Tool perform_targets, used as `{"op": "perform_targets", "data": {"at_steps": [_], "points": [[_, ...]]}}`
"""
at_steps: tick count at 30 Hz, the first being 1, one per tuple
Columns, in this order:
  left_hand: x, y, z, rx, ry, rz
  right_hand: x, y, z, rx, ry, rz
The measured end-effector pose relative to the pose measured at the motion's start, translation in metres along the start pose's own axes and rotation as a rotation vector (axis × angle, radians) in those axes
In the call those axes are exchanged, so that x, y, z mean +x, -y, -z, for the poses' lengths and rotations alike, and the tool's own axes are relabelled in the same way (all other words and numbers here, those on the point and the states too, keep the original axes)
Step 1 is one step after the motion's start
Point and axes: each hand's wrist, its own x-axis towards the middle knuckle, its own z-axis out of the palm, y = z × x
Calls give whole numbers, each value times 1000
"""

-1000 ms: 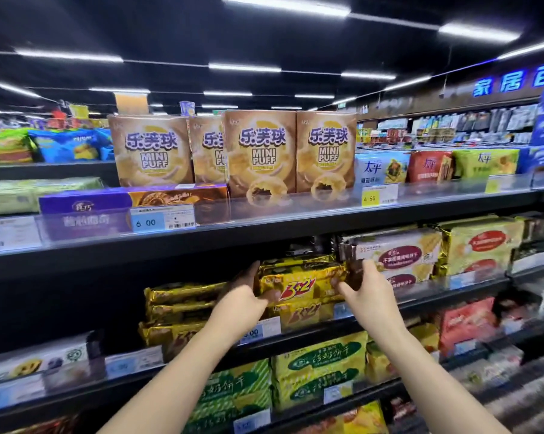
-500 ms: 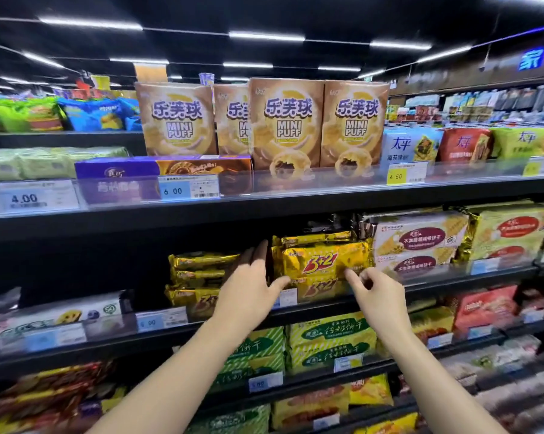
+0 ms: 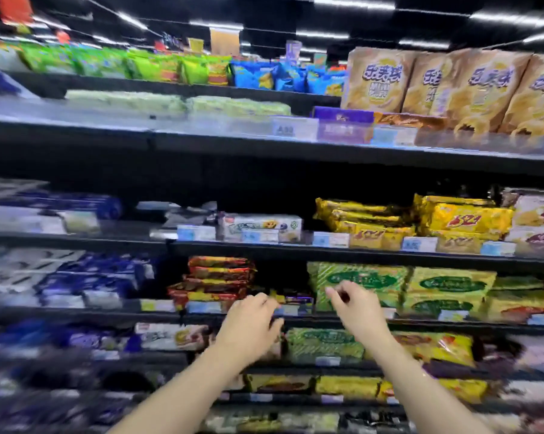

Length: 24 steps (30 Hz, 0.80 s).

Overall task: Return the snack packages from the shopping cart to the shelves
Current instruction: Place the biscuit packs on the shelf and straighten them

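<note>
Head view, smeared by motion: two bare forearms reach up from the bottom edge toward a wall of dark shelves. The left hand (image 3: 251, 324) hangs in front of a shelf edge (image 3: 201, 317), its fingers (image 3: 269, 303) loosely curled and slightly apart, gripping nothing. The right hand (image 3: 356, 308) is just beside it and a little higher. Its fingers (image 3: 333, 292) are also loosely bent, thumb and forefinger close together, holding nothing that the blur lets me see. The two hands do not touch. Right behind the right fingers lies a stack of green packs (image 3: 361, 278). Up and to the left of the left fingers sits a stack of red packs (image 3: 217, 278). The yellow snack packs (image 3: 463, 219) lie in two stacks one shelf above the fingers and off to their right, well apart from both hands. Higher still, far above the right fingers, tan boxes (image 3: 378, 79) stand upright on an upper shelf
</note>
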Motion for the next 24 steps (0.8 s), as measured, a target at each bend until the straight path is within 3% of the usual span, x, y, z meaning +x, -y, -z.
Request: {"op": "perform_targets", "data": {"at_steps": [11, 24], "points": [[-286, 265, -21, 50, 184, 635, -104, 262, -265, -238, 665, 517], [-569, 429, 21, -36, 163, 1364, -248, 559, -486, -280, 1156, 1101]]}}
